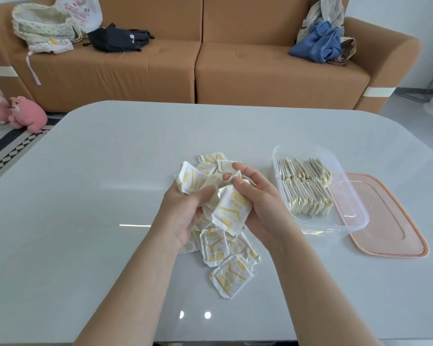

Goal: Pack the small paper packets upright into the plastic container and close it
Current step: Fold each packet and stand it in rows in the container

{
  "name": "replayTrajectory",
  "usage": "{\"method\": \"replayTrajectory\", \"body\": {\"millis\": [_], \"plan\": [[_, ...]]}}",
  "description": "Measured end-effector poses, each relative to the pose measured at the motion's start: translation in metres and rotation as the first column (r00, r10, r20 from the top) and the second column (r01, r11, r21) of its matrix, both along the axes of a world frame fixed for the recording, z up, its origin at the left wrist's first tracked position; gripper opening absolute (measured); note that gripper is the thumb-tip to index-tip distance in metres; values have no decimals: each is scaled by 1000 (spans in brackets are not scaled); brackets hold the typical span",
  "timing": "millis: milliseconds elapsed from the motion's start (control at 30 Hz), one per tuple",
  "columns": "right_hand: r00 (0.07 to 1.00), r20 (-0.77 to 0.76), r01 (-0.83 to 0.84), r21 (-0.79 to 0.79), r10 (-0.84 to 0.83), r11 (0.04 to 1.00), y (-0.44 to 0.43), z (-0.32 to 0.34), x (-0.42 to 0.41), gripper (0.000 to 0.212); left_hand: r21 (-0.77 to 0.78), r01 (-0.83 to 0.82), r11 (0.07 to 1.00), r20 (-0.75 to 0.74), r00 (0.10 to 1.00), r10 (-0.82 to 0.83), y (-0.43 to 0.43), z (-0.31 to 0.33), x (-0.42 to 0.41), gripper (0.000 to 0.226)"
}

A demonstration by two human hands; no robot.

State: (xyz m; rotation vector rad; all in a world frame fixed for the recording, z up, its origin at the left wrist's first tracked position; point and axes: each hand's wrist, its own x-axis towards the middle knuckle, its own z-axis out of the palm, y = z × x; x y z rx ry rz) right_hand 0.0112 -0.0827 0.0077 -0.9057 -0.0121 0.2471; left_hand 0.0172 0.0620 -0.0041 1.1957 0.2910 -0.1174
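On the grey table (pixel 85 196) I see my left hand (pixel 185 208) curled round a bunch of packets (pixel 190 179) and my right hand (pixel 258 203) gripping one yellow-printed packet (pixel 231 212), both above the loose pile (pixel 231 275). Just right, the clear container (pixel 355 221) stands open, holding two upright rows (pixel 305 188), its pink lid (pixel 395 231) flat beside it

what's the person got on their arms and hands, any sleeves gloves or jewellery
Nothing is worn that shows. Both forearms are bare right down to the bottom edge of the picture, with no sleeve in view. The left hand and the right hand have no gloves, and no ring, watch or bracelet shows on the fingers or wrists.
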Motion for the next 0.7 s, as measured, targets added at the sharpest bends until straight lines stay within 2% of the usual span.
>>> {"method": "replayTrajectory", "body": {"millis": [200,400,567,700], "plan": [[991,57,133,-275,-122,952,2,-3,1,19,-34,23,999,27,999,-22,-2,2,0,18],[967,127,252,-564,-219,786,0,-7,4,21,-24,43,999,19,999,-42,2,5,-3,19],[960,153,276,-668,-235,691,-3,-8,4,24,24,30,999,6,1000,-31,1,5,-4,28],[949,168,308,-690,-269,655,-4,-10,5,26,60,14,998,-9,1000,-14,1,3,-4,32]]}}
